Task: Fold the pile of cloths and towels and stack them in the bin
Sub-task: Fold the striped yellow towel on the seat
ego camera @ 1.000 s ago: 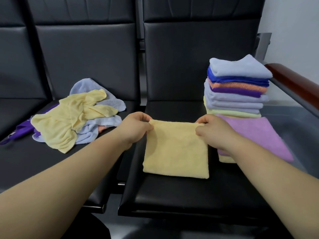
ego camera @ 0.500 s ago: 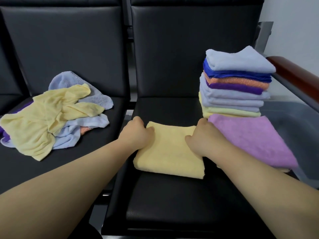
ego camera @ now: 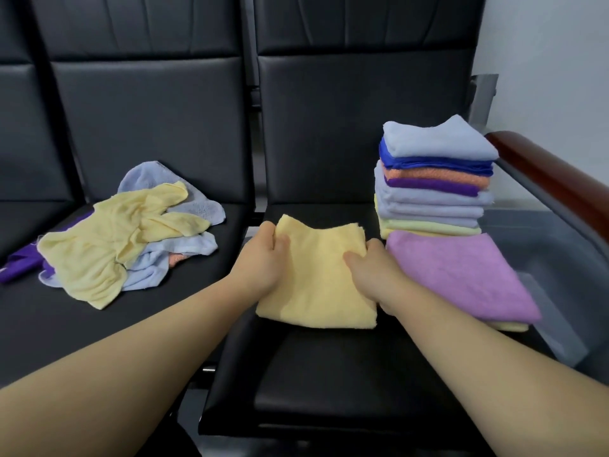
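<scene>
Yellow towel (ego camera: 316, 278): folded to a rough square, lying flat at the middle of the black chair seat (ego camera: 329, 374), right in front of the person; its far edge is still a bit ruffled.
Left hand (ego camera: 263, 258): clamped on the yellow towel's 9 o'clock edge near the far corner, fingers curled over the cloth, I'd say to keep the layers from sliding apart.
Right hand (ego camera: 372, 268): holding the 3 o'clock edge, thumb lying on top and the fingers tucked out of sight at the side; it looks like a pinch, matched to the other hand so the square can be lifted level.
Folded stack (ego camera: 435, 179): at 2 o'clock from the towel, a tall column of pale blue, royal blue, orange, purple and yellow cloths, edges lined up so it stands without leaning.
Lilac towel (ego camera: 461, 278): at 3 o'clock, just beside the right hand, folded and laid over another yellow cloth.
Bin (ego camera: 557, 255): a translucent grey tub at 3 o'clock, under the wooden armrest (ego camera: 543, 173); whether the stack stands inside it I cannot tell.
Unfolded pile (ego camera: 125, 239): at 9 o'clock on the neighbouring seat, well apart, a crumpled heap of yellow, pale blue and purple.
Step, as I judge it: this fold is about finished and the towel is ready to go to the stack; several cloths still wait.
</scene>
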